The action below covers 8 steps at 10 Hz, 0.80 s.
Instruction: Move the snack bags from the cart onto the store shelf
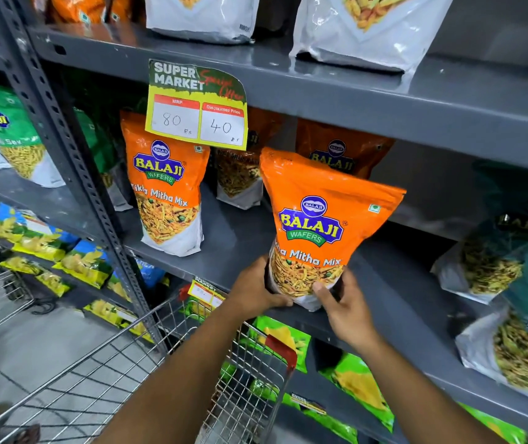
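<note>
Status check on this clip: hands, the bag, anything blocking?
Left hand and right hand both gripping orange snack bag at its base. Bag upright at middle shelf front edge. Spot clear; matching bag stands left.

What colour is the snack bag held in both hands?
Mostly orange, white at the bottom: the held bag, seen in the head view.

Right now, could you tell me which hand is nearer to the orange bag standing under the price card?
Left. The left hand grips the held bag on the side facing the standing bag; the right hand grips its far side.
</note>
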Each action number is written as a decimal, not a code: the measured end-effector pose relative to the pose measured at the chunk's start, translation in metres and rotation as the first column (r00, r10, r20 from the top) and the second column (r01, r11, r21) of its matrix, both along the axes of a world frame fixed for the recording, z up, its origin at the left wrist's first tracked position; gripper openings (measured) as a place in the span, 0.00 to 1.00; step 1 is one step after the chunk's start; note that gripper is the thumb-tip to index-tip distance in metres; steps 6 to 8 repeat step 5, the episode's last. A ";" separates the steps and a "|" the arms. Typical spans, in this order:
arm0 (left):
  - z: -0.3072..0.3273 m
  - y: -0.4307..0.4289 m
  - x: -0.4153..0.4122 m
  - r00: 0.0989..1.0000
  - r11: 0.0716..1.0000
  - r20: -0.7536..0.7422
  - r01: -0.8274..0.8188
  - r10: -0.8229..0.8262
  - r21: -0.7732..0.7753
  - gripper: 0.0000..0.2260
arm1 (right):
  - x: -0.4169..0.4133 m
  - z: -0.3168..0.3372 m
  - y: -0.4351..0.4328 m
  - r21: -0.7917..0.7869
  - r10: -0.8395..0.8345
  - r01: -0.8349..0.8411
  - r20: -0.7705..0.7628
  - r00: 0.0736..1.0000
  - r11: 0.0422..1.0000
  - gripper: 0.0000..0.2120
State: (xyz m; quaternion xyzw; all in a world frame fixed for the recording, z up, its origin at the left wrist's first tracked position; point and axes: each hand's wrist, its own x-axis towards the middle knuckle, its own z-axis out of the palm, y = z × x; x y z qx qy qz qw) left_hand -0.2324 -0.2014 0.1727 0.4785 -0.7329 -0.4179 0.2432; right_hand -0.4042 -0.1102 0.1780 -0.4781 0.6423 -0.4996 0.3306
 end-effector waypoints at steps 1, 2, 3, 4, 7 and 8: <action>-0.003 -0.009 0.005 0.998 1.000 -0.060 -0.005 0.007 0.026 0.37 | 0.007 0.000 -0.009 -0.013 -0.004 0.004 0.027 1.000 1.000 0.26; -0.004 -0.007 0.006 0.998 1.000 -0.069 -0.004 0.005 0.022 0.35 | 0.013 -0.003 -0.009 -0.011 -0.005 0.005 0.015 1.000 1.000 0.26; -0.003 -0.010 0.004 0.997 0.999 -0.073 0.006 -0.003 0.042 0.34 | 0.016 0.005 -0.006 0.004 0.015 -0.015 -0.019 1.000 1.000 0.30; -0.001 -0.009 0.006 0.994 0.998 -0.109 0.019 -0.013 0.053 0.39 | 0.012 0.008 0.011 -0.007 0.018 -0.018 0.034 0.999 1.000 0.38; -0.006 0.017 0.011 0.981 0.997 -0.175 -0.083 0.082 0.004 0.61 | -0.005 0.009 0.069 -0.016 -0.067 0.067 0.049 0.997 0.998 0.40; -0.006 0.017 0.011 0.981 0.997 -0.175 -0.083 0.082 0.004 0.61 | -0.005 0.009 0.069 -0.016 -0.067 0.067 0.049 0.997 0.998 0.40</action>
